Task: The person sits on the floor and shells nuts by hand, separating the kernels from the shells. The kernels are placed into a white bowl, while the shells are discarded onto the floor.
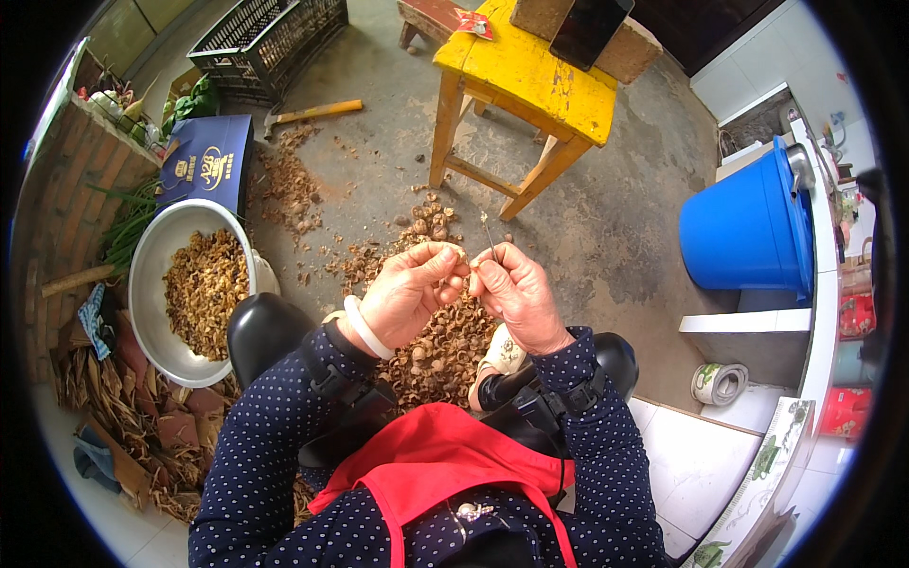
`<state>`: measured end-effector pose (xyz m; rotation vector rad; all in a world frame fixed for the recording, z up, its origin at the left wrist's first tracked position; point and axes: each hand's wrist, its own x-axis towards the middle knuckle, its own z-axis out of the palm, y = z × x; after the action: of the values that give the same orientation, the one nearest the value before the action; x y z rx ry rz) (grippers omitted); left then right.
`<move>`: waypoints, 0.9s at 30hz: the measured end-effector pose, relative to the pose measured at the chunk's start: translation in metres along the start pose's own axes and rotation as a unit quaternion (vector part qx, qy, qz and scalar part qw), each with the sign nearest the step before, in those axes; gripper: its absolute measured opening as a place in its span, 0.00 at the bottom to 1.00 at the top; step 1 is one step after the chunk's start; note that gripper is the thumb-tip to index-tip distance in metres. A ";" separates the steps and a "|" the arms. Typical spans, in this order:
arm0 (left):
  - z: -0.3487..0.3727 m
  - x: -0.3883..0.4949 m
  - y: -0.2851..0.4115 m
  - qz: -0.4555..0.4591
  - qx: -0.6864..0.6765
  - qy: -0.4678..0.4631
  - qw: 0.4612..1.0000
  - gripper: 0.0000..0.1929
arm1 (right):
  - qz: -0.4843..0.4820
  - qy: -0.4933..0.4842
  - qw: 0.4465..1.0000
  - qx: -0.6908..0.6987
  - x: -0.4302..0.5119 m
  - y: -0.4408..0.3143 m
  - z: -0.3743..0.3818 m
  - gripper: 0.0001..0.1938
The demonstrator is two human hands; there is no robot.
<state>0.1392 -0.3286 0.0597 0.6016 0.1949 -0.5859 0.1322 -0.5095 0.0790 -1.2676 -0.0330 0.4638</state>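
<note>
My left hand (408, 287), with a white bangle at the wrist, pinches a small piece of walnut (462, 258) between thumb and fingers. Close beside it, my right hand (515, 291) grips a thin metal pick (491, 240). The pick points away from me, and a pale crumb (484, 216) clings to its tip. Both sets of fingertips nearly meet over a heap of cracked walnut shells (437, 355) on the floor between my feet. To the left, a metal basin (145, 284) holds many walnut kernels (206, 291).
A yellow wooden stool (525, 64) stands ahead, bearing a phone (591, 32) propped on bricks. A hammer (316, 112) lies near a black plastic crate (263, 53). The blue paper bag (206, 160) is behind the basin. At right is a blue bucket (742, 220).
</note>
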 end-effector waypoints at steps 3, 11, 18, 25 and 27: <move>0.001 -0.001 -0.002 -0.015 -0.017 0.011 1.000 0.07 | -0.022 0.008 0.999 -0.043 0.000 0.001 0.002 0.04; -0.002 0.001 -0.004 -0.014 -0.052 0.007 0.999 0.08 | -0.057 0.018 0.995 -0.081 -0.001 0.004 0.008 0.03; -0.003 0.001 -0.006 -0.032 -0.077 0.001 0.997 0.09 | -0.085 0.041 0.983 -0.155 -0.003 0.000 0.007 0.03; -0.001 0.001 -0.005 -0.013 -0.040 -0.009 0.999 0.08 | -0.114 0.103 0.975 -0.163 -0.001 0.000 0.007 0.05; 0.000 0.000 -0.007 0.008 -0.018 0.009 1.000 0.09 | -0.109 0.087 0.980 -0.139 0.000 0.001 0.007 0.05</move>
<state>0.1350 -0.3334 0.0562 0.5728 0.2178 -0.5599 0.1298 -0.5025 0.0799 -1.5552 -0.0899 0.1602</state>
